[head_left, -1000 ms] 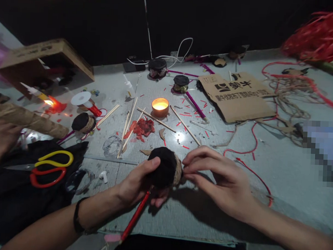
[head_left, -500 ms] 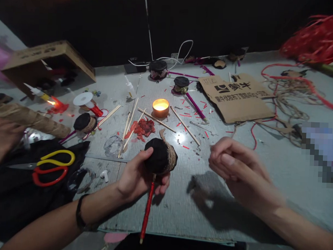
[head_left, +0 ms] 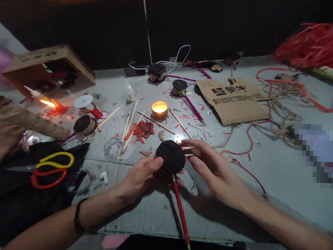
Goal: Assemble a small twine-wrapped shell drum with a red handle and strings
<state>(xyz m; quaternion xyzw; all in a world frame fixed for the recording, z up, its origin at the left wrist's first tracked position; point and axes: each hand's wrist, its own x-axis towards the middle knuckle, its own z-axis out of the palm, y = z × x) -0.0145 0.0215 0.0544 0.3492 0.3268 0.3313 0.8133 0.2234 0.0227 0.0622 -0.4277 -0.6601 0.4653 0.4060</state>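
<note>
A small drum point(head_left: 171, 157) with a black cloth face and a red thread-wrapped stick point(head_left: 181, 213) is in front of me. My left hand point(head_left: 139, 177) holds it from the left, thumb at the face's edge and other fingers beneath. The stick points down toward the table's front edge. My right hand point(head_left: 216, 174) is at the drum's right rim, fingers stretched and apart; whether they press on it I cannot tell. On the table to the right of that hand lies a short red cord point(head_left: 253, 175). The drum's underside is hidden.
A lit candle point(head_left: 159, 113) burns beyond the drum, near sticks and a crumpled red heap point(head_left: 144, 131). Scissors point(head_left: 53, 168) lie left on black cloth. Another person's hand point(head_left: 3, 145) holds a brown roll point(head_left: 32, 122) near an open flame point(head_left: 48, 103). Cardboard point(head_left: 235, 105) lies right.
My right hand has moved left to the drum's rim. The drum has shifted right and turned, its black face now more toward me. A red cord now shows right of my right hand.
</note>
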